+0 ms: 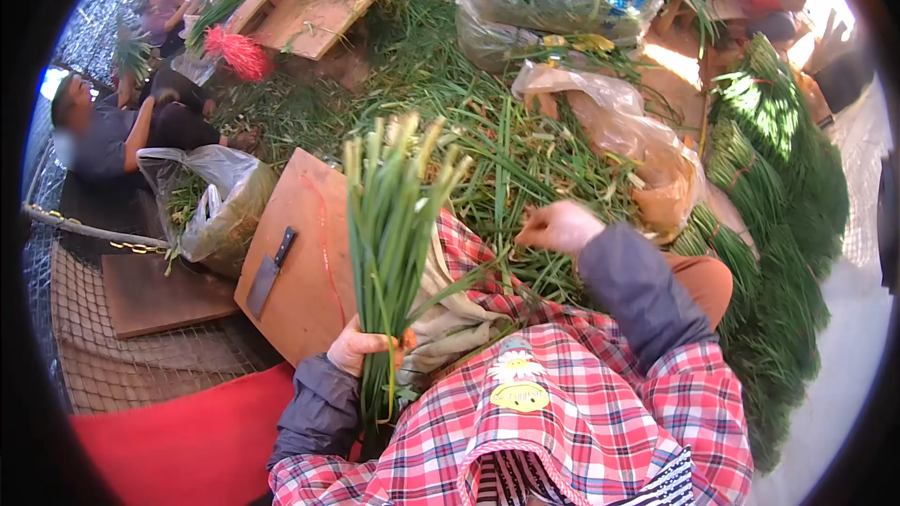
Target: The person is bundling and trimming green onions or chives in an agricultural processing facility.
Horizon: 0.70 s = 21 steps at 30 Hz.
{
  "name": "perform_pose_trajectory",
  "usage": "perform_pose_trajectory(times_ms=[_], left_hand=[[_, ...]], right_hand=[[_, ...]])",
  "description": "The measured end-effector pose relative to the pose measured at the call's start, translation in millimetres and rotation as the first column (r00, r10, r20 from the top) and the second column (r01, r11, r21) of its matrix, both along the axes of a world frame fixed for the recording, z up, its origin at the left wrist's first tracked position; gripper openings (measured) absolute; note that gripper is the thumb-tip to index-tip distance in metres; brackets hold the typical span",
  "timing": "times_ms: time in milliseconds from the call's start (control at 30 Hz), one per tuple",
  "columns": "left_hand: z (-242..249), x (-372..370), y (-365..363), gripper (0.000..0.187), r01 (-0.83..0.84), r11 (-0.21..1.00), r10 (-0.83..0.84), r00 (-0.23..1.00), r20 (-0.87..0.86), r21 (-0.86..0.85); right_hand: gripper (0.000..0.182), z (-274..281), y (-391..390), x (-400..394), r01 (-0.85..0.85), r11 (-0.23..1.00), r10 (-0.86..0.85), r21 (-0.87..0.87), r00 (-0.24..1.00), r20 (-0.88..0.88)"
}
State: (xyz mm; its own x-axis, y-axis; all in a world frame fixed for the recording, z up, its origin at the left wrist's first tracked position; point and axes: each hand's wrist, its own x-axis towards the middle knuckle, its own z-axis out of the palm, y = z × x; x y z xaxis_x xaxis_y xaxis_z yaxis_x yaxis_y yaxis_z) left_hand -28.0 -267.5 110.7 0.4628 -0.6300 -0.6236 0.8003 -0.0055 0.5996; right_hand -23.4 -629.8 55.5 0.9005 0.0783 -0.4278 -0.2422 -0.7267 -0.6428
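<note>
The bundle's [389, 225] lower stalks hide behind the left hand [356, 347] (right hand's fingertips buried too).
</note>
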Motion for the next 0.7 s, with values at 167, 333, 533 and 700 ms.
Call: perform_pose_trajectory(times_ms=[167,333,533,700], left_hand=[[-3,-1,-3,0.048,0.126,0.979,-0.132,0.991,0.033,0.159],[-12,-4,-6,0.053,0.126,0.983,-0.145,0.978,0.147,0.133],[-9,-2,-13,0.056,0.099,0.977,-0.149,0.95,0.276,0.187],[-17,1,-14,0.052,0.013,0.966,-0.134,0.881,0.453,0.26]], right_hand=[[0.021,26,19,20,0.294,0.597,-0.577,0.747,0.804,0.144],[0.048,77,3,47,0.017,0.997,-0.067,0.079,0.722,0.688],[0.051,68,5,67,-0.001,0.952,-0.116,0.307,0.926,0.36],[0.048,63,17,59,0.019,0.95,-0.171,0.311,0.866,0.47]])
